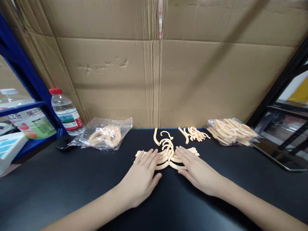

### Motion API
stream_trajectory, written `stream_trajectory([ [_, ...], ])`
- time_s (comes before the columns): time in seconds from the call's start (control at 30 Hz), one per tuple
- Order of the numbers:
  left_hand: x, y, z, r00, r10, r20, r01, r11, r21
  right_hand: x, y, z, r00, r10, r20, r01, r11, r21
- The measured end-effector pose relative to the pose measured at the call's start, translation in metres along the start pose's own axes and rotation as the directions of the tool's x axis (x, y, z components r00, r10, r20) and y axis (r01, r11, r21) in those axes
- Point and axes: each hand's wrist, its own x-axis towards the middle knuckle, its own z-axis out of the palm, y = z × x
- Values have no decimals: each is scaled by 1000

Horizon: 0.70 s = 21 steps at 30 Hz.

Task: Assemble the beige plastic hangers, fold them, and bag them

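Several cream plastic clothes hangers [162,166] lie stacked on the black table, their hooks [171,148] pointing away from me. My left hand [141,179] rests flat over the left arms of the stack, fingers stretched out. Over the right arms lies my right hand [201,171], also flat with its fingers extended. Both hands hide part of the stack. Just behind it are a loose curved hanger arm [156,137] and a loose hook [167,133]. A small pile of cream hanger parts [196,134] sits behind my right hand.
A clear bag of cream pieces [104,135] lies back left, and another bag of flat cream pieces [231,131] back right. A red-capped water bottle [66,112] stands by the blue shelf [26,67]. Cardboard [108,80] walls the back; a black rack [286,112] is right.
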Motion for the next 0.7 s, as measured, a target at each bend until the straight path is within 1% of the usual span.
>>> stream_trajectory([
  [0.07,-1,5,6,998,-27,61,28,1000,-10,0,-2,8,1000,1,6,-1,1000,-26],
  [0.13,1,4,7,994,-20,110,23,999,-23,1,1,12,1000,6,6,-6,999,-35],
  [0.2,5,1,6,992,-5,130,9,999,-34,3,6,15,1000,19,6,-18,999,-45],
  [0.37,15,-6,5,993,-6,122,11,999,-33,6,14,18,1000,23,-18,-24,999,-46],
  [0.47,17,-8,7,993,-13,116,19,999,-47,8,17,18,1000,18,-7,-18,999,-38],
  [0.57,19,-10,10,997,-4,75,9,998,-61,10,20,18,1000,21,-12,-21,1000,-15],
  [0.7,20,-13,14,1000,-14,1,14,999,-42,12,21,16,999,8,-53,-8,1000,-5],
])
